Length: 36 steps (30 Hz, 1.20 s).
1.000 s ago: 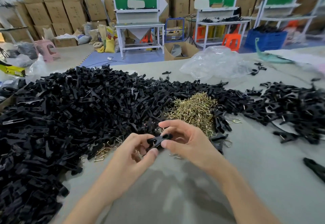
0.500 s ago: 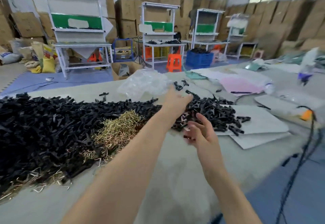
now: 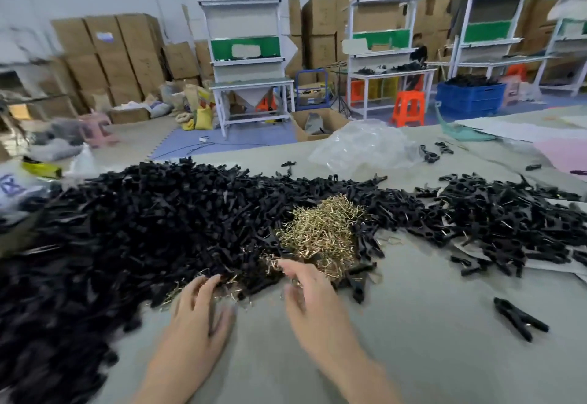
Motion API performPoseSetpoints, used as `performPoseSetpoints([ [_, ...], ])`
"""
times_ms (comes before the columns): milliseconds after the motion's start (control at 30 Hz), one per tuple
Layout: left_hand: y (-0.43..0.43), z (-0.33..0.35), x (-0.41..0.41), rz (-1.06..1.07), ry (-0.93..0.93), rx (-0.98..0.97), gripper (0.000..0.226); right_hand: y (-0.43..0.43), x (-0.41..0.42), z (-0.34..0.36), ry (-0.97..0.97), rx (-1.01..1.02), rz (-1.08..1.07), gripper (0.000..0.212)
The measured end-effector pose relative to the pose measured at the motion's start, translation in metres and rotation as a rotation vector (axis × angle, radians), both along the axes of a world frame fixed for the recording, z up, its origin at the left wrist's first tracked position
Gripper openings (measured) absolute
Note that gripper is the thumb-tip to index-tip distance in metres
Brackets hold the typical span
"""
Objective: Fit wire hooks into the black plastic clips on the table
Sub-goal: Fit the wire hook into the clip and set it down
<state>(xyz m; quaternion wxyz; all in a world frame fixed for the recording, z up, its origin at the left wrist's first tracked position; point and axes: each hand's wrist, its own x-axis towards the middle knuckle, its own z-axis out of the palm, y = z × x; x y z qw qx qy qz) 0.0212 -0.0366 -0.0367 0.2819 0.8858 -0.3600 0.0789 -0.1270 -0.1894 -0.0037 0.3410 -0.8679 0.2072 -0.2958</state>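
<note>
A big heap of black plastic clips (image 3: 152,219) covers the left and middle of the grey table (image 3: 413,340). A smaller pile of brass wire hooks (image 3: 320,229) lies at its near edge. A second pile of black clips (image 3: 514,222) spreads at the right. My left hand (image 3: 203,305) lies low over the table with fingers straight, its fingertips at the heap's edge among loose hooks. My right hand (image 3: 311,295) hovers just in front of the hook pile with fingers spread and blurred. Neither hand holds anything.
A single black clip (image 3: 517,318) lies alone at the near right. A crumpled clear plastic bag (image 3: 365,146) sits behind the piles. White sheets (image 3: 524,130) lie at the far right. Workbenches, cardboard boxes and stools stand beyond the table.
The clip held a second ago has left my hands; half a second ago my left arm reached toward the right pile. Both hands are now back, empty, at the near heap.
</note>
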Motion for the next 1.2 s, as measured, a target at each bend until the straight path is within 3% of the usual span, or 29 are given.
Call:
performPoseSetpoints([
  [100, 0.01, 0.001, 0.015, 0.044, -0.04, 0.039, 0.072, 0.018, 0.047, -0.006, 0.172, -0.205, 0.024, 0.049],
  [300, -0.013, 0.002, 0.054, 0.162, -0.064, 0.132, 0.076, 0.016, 0.106, -0.023, 0.406, -0.374, -0.031, 0.055],
  [533, -0.03, 0.004, 0.082, 0.059, -0.221, 0.084, 0.05, -0.002, 0.116, -0.024, 0.15, -0.376, -0.134, 0.01],
  [633, -0.031, 0.0, 0.08, 0.012, -0.242, 0.018, 0.04, -0.006, 0.117, -0.025, 0.123, -0.344, -0.113, 0.013],
  [767, -0.033, 0.0, 0.078, 0.036, -0.216, 0.042, 0.052, -0.007, 0.116, -0.025, 0.114, -0.292, -0.057, 0.031],
  [933, -0.033, 0.002, 0.077, -0.054, -0.209, -0.045, 0.039, -0.004, 0.116, -0.022, 0.153, -0.301, -0.041, 0.049],
  [1067, -0.035, 0.005, 0.068, -0.23, -0.171, -0.137, 0.029, -0.001, 0.118, -0.024, 0.181, -0.313, -0.07, 0.039],
  [1200, -0.034, 0.012, 0.065, -0.235, 0.027, -0.295, 0.025, -0.003, 0.118, -0.025, 0.032, -0.101, -0.079, 0.031],
])
